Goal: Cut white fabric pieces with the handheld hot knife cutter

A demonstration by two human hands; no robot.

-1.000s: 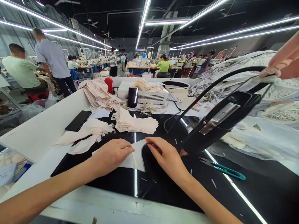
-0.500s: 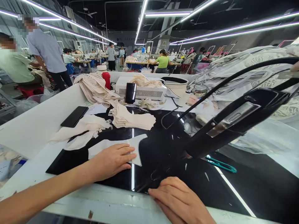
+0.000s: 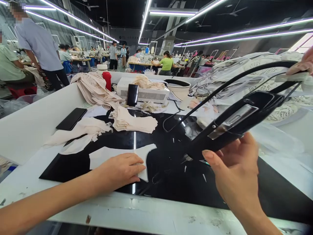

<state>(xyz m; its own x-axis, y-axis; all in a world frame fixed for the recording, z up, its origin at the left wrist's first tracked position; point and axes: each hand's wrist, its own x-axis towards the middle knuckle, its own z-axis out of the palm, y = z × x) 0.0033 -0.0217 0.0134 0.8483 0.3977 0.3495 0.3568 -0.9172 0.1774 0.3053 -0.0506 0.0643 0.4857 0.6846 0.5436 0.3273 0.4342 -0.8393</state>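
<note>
My left hand [image 3: 124, 168] lies flat on a pale cut fabric piece [image 3: 101, 155], with its fingers stretched out near the curved right edge. A black corded hand tool [image 3: 230, 124] with a metal plate on its side slants above the black board, its tip pointing down and left. At its underside is my right hand [image 3: 236, 166], thumb apart and the other fingers reaching behind the body. Those fingertips are hidden, and the hand is not closed round the tool. Only a bit of the turquoise tool on the board shows beneath it.
A stack of cream fabric pieces [image 3: 134, 122] sits on the black board [image 3: 168, 176]. Loose fabric [image 3: 80, 133] and a dark phone [image 3: 71, 119] lie left. Behind stands a white vented box [image 3: 151, 94]. Another person's hand [image 3: 304, 65] is at upper right, by plastic-wrapped pieces.
My right hand has risen from the board's front edge to the underside of the black tool, opening out. My left hand stays on the fabric. The view has shifted slightly.
</note>
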